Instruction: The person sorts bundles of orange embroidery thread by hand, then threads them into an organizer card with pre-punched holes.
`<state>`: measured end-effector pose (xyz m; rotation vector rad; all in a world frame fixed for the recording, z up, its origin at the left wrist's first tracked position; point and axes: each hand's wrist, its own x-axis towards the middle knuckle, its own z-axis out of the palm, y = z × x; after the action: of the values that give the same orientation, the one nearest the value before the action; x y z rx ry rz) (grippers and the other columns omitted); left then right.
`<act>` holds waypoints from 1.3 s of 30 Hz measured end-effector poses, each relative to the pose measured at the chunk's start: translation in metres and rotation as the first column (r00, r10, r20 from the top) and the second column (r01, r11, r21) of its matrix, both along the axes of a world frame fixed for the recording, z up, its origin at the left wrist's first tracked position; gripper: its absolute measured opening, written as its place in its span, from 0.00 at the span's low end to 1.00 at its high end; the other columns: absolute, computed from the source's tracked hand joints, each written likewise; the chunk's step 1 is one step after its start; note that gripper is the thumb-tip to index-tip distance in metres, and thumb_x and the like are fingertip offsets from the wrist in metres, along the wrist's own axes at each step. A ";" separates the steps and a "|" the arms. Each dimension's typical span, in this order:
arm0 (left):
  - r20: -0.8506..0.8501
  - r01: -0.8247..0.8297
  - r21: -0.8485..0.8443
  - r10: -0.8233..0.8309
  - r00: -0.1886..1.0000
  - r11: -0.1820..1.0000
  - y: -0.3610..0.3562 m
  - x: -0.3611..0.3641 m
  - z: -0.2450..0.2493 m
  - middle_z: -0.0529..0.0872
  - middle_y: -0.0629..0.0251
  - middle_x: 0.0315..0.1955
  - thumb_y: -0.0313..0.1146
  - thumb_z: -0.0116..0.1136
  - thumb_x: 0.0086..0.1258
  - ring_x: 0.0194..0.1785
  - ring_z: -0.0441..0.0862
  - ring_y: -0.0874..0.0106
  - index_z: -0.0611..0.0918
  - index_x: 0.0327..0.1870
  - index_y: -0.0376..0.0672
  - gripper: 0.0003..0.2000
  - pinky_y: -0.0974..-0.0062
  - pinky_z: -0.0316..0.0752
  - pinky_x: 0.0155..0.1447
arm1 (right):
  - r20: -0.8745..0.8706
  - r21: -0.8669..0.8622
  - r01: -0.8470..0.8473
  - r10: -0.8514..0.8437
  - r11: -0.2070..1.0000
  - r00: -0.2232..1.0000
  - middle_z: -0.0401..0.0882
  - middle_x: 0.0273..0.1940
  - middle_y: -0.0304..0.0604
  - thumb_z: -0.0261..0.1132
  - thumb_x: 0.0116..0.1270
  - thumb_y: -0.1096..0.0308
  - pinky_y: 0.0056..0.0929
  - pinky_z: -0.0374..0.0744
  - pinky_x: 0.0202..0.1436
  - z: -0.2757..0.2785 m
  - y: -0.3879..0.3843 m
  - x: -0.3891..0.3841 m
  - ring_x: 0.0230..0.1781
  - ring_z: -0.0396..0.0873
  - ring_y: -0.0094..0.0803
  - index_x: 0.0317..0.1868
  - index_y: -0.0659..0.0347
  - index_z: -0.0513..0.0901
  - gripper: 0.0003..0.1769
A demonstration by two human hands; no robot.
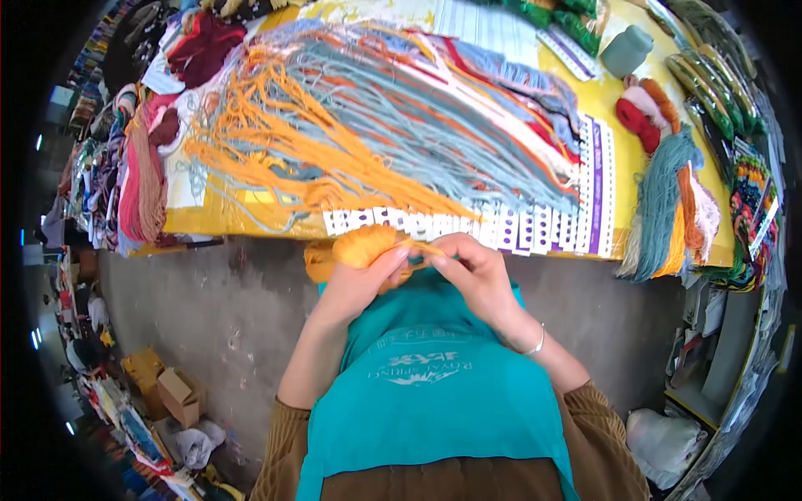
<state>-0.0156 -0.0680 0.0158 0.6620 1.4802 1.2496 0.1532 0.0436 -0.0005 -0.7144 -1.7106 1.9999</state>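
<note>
My left hand (365, 281) is closed on an orange yarn bundle (365, 246), which bulges out above and left of the fingers. Close beside it, my right hand (474, 271) pinches a strand of the same orange yarn, just in front of the table's near edge. Beyond both hands, long orange threads (334, 150) fan out to the left over grey-blue threads (468, 159). The threads' right ends meet white cards with punched holes (510, 230) along the table edge.
The yellow table (242, 219) spans the view. At its right are a grey-green thread cone (626, 52), a red skein (639, 121) and hanging blue-grey skeins (662, 200). Pink skeins (132, 179) hang at the left. A cardboard box (180, 397) stands on the floor.
</note>
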 end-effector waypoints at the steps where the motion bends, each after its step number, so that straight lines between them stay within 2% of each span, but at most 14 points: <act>1: 0.188 -0.093 0.086 0.076 0.979 0.992 -0.004 -0.001 0.002 0.77 0.71 0.27 0.31 0.51 0.74 0.30 0.72 0.81 0.80 0.42 0.38 0.08 0.82 0.69 0.33 | -0.066 0.047 0.006 -0.003 0.999 0.998 0.79 0.52 0.42 0.61 0.70 0.73 0.24 0.73 0.53 0.005 0.002 0.006 0.48 0.75 0.24 0.40 0.65 0.83 0.05; 6: 0.924 -0.660 0.038 0.224 0.309 0.750 -0.024 -0.022 0.020 0.66 0.78 0.18 0.36 0.41 0.79 0.21 0.64 0.82 0.73 0.32 0.45 0.12 0.82 0.64 0.29 | -0.381 -0.594 0.062 -0.348 0.802 0.857 0.80 0.48 0.44 0.57 0.71 0.71 0.40 0.67 0.65 0.018 0.001 0.025 0.55 0.76 0.36 0.38 0.60 0.79 0.05; 8: 0.947 -0.661 0.202 0.029 0.321 0.723 -0.042 -0.044 0.014 0.64 0.77 0.18 0.34 0.38 0.79 0.19 0.61 0.83 0.72 0.34 0.44 0.11 0.81 0.62 0.28 | -0.448 -0.699 0.022 -0.461 0.715 0.766 0.81 0.40 0.41 0.57 0.71 0.70 0.42 0.69 0.63 0.025 0.007 0.033 0.50 0.76 0.36 0.36 0.57 0.77 0.05; 10: 0.928 -0.665 0.293 -0.035 0.372 0.687 -0.066 -0.069 0.012 0.62 0.77 0.17 0.33 0.37 0.80 0.17 0.58 0.84 0.71 0.34 0.45 0.11 0.82 0.59 0.26 | -0.384 -0.756 0.102 -0.565 0.646 0.730 0.60 0.22 0.31 0.55 0.72 0.65 0.30 0.68 0.38 0.039 0.020 0.047 0.25 0.61 0.25 0.27 0.52 0.65 0.14; 16: 0.823 -0.825 0.309 0.302 0.481 0.473 -0.174 -0.155 0.010 0.58 0.78 0.15 0.30 0.38 0.78 0.15 0.53 0.84 0.69 0.29 0.45 0.12 0.83 0.51 0.20 | -0.200 -0.385 0.700 -0.795 0.602 0.573 0.60 0.20 0.28 0.54 0.69 0.71 0.18 0.53 0.16 0.005 0.099 0.182 0.15 0.54 0.16 0.24 0.52 0.65 0.13; 19: 0.777 -0.948 0.243 0.544 0.316 0.204 -0.259 -0.214 0.003 0.56 0.78 0.14 0.29 0.40 0.78 0.14 0.50 0.84 0.72 0.30 0.44 0.11 0.83 0.49 0.20 | -0.047 0.149 0.983 -0.992 0.106 0.115 0.65 0.22 0.30 0.56 0.67 0.72 0.20 0.61 0.22 0.004 0.135 0.280 0.20 0.61 0.19 0.28 0.58 0.76 0.08; 22: 0.699 -0.948 0.318 0.681 0.220 -0.020 -0.326 -0.248 0.010 0.57 0.77 0.14 0.31 0.43 0.78 0.15 0.51 0.84 0.75 0.39 0.40 0.08 0.83 0.49 0.20 | -0.222 0.757 0.591 -0.961 -0.278 -0.167 0.76 0.27 0.37 0.57 0.71 0.69 0.26 0.73 0.36 0.012 0.149 0.410 0.29 0.72 0.24 0.38 0.66 0.82 0.10; 24: 0.504 -0.875 0.450 0.860 0.082 -0.181 -0.312 -0.226 0.043 0.59 0.77 0.15 0.33 0.45 0.78 0.15 0.52 0.84 0.76 0.50 0.38 0.10 0.83 0.50 0.19 | -0.254 0.808 0.520 -0.960 -0.278 -0.119 0.80 0.30 0.38 0.58 0.73 0.65 0.25 0.76 0.42 0.031 0.142 0.441 0.32 0.76 0.24 0.43 0.66 0.83 0.13; 28: 0.571 -0.725 0.628 0.467 0.675 0.281 -0.244 -0.166 0.052 0.66 0.75 0.20 0.36 0.49 0.77 0.16 0.56 0.84 0.58 0.74 0.45 0.27 0.85 0.57 0.19 | -0.104 0.879 0.476 -0.971 0.011 0.216 0.82 0.35 0.38 0.59 0.73 0.69 0.24 0.77 0.48 0.038 0.121 0.360 0.38 0.80 0.24 0.46 0.66 0.82 0.09; 30: 0.645 -0.634 0.662 0.127 0.754 0.401 -0.190 -0.122 0.047 0.69 0.73 0.23 0.38 0.53 0.75 0.17 0.60 0.84 0.52 0.78 0.53 0.33 0.86 0.61 0.21 | -0.041 0.859 0.472 -0.891 0.200 0.452 0.83 0.36 0.38 0.59 0.73 0.70 0.24 0.77 0.48 0.003 0.114 0.310 0.39 0.80 0.24 0.46 0.65 0.80 0.09; 32: 0.661 -0.560 0.677 -0.061 0.748 0.477 -0.151 -0.089 0.027 0.72 0.70 0.27 0.39 0.57 0.73 0.19 0.65 0.83 0.51 0.78 0.58 0.36 0.86 0.65 0.23 | 0.086 0.580 0.565 -0.734 0.587 0.674 0.83 0.36 0.40 0.58 0.71 0.73 0.23 0.75 0.46 -0.004 0.083 0.230 0.39 0.79 0.21 0.44 0.66 0.79 0.06; 34: 0.684 -0.471 0.678 -0.249 0.686 0.564 -0.118 -0.053 0.015 0.73 0.67 0.33 0.40 0.62 0.70 0.25 0.71 0.79 0.51 0.78 0.61 0.39 0.83 0.69 0.25 | 0.103 0.606 0.369 -0.530 0.705 0.842 0.82 0.35 0.38 0.58 0.71 0.72 0.21 0.74 0.46 0.015 0.052 0.160 0.37 0.77 0.22 0.41 0.65 0.78 0.05; 36: 0.666 -0.329 0.666 -0.334 0.667 0.669 -0.085 -0.026 0.002 0.74 0.63 0.34 0.39 0.67 0.65 0.31 0.75 0.71 0.55 0.77 0.60 0.41 0.80 0.73 0.27 | 0.121 0.237 0.302 -0.337 0.923 0.934 0.81 0.35 0.39 0.57 0.71 0.73 0.20 0.72 0.47 0.016 0.032 0.120 0.38 0.76 0.22 0.50 0.66 0.74 0.10; 39: 0.517 -0.050 0.542 -0.285 0.807 0.839 -0.039 0.010 0.003 0.77 0.58 0.35 0.35 0.64 0.65 0.30 0.77 0.71 0.65 0.70 0.40 0.33 0.75 0.75 0.31 | 0.007 -0.001 0.031 -0.031 1.000 0.999 0.84 0.35 0.41 0.58 0.70 0.77 0.21 0.73 0.49 0.028 0.015 0.080 0.40 0.77 0.21 0.65 0.65 0.59 0.26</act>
<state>-0.0057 -0.1074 0.0191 0.6361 0.5563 1.5992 0.2329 0.0581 0.0273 -0.7449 -1.6915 1.9801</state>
